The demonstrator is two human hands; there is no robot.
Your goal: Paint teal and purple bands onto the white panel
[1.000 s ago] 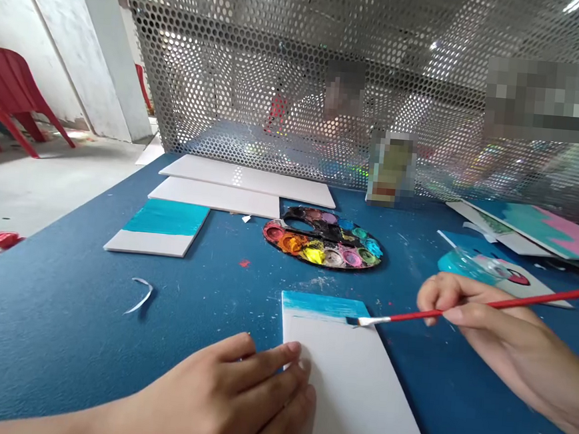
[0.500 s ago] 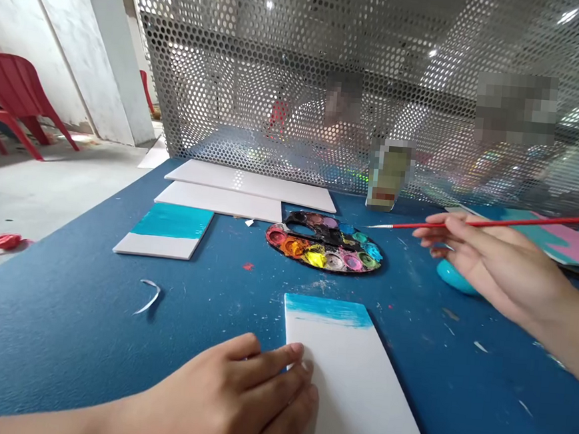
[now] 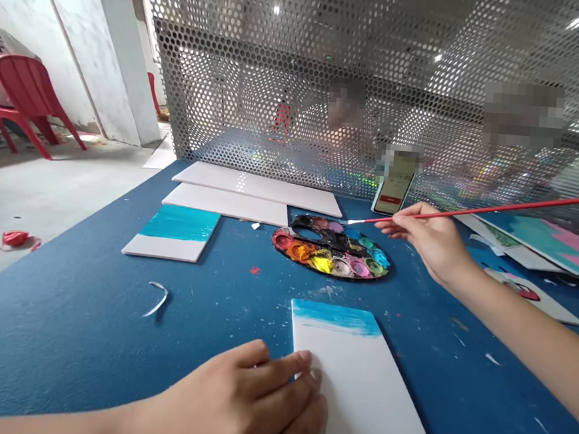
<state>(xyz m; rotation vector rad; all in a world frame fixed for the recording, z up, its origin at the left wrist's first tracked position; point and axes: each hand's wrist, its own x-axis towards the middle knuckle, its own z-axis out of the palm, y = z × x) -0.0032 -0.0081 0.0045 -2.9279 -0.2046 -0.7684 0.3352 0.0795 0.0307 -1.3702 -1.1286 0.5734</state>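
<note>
A slim red paintbrush (image 3: 495, 208) is pinched in my right hand (image 3: 431, 240), its pale bristles over the upper rim of the paint palette (image 3: 338, 274). The oval black palette has several wells, with orange, yellow, pink, green and blue paint among them. I cannot tell whether the bristles touch paint. Below it lies a long white board (image 3: 365, 397) with a streaky blue band across its far end. My left hand (image 3: 260, 398) rests palm down at the board's left edge, fingers laid on its surface and thumb hidden.
A half-teal board (image 3: 181, 223) and plain white boards (image 3: 256, 186) lie at back left. A phone (image 3: 392, 197) leans against the perforated metal screen (image 3: 261, 68). Painted pieces (image 3: 538, 240) lie at right; a curled white scrap (image 3: 159, 299) lies left. A red chair (image 3: 28, 93) stands beyond the table.
My right hand has moved left and forward, carrying the brush tip from right of the palette to over its upper wells. My left hand stays on the board. The view has shifted slightly.
</note>
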